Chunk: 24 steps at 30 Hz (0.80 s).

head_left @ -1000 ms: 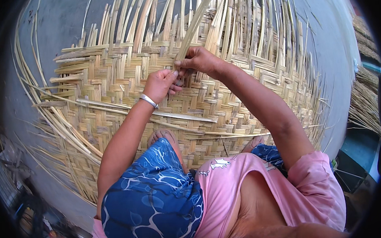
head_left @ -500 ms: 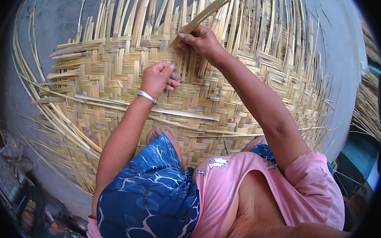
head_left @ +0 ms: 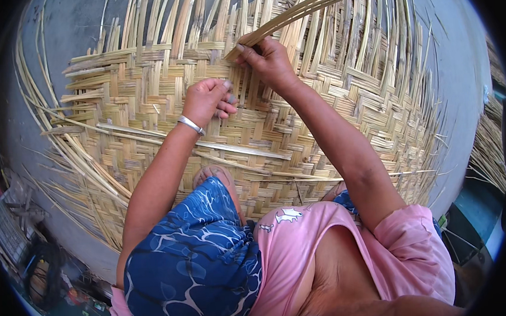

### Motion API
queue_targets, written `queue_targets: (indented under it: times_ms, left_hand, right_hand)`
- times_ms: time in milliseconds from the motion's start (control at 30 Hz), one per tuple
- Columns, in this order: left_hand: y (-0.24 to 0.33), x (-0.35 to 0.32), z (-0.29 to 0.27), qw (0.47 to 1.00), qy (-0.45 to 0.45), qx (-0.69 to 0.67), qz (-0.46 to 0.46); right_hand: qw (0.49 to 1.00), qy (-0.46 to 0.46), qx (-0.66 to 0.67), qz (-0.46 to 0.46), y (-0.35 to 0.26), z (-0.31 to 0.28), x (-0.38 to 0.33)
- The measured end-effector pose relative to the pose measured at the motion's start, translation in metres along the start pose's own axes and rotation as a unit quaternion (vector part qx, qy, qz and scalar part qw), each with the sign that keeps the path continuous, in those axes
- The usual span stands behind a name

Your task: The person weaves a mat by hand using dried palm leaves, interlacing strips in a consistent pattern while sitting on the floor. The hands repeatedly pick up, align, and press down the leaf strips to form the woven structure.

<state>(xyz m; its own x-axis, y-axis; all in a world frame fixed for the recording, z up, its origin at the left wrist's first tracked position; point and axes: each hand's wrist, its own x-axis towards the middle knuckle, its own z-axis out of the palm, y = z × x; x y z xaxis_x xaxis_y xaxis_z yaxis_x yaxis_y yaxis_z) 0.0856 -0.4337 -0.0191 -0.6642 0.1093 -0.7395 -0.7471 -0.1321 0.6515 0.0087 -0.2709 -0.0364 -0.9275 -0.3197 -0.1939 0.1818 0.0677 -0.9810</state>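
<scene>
A woven mat of split reed strips [head_left: 206, 155] spreads under me, with loose strip ends fanning from its far edge. My right hand [head_left: 269, 64] is closed round the near end of a small bundle of long reed strips [head_left: 313, 6]. The bundle arcs up and away to the far right. Below that end, a few upright strips show darker in the weave. To its left, my left hand [head_left: 208, 100], a silver bangle [head_left: 191, 124] at the wrist, is just over the mat with fingers curled in. Whether anything is pinched in it is hidden.
A loose pale strip [head_left: 247, 151] lies across the mat. More long strips [head_left: 94, 173] curve along the left side. My foot [head_left: 214, 175] rests on the weave. A heap of stalks [head_left: 490, 146] lies at the far right, and clutter [head_left: 39, 269] stands at lower left.
The bundle's far part has swung lower and further right, while my right hand grips the same end. My left hand has shifted slightly left and away from me, its fingers still curled.
</scene>
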Motion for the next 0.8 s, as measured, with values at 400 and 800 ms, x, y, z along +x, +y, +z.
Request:
queue_targets:
  times_ms: [400, 800]
  left_hand:
    - [0.000, 0.003, 0.000, 1.000, 0.002, 0.007, 0.006]
    - [0.005, -0.005, 0.001, 0.999, 0.010, -0.040, 0.001]
  right_hand:
    - [0.930, -0.145, -0.337, -0.035, -0.046, 0.002, 0.038]
    - [0.977, -0.124, -0.164, 0.057, -0.020, -0.004, 0.035]
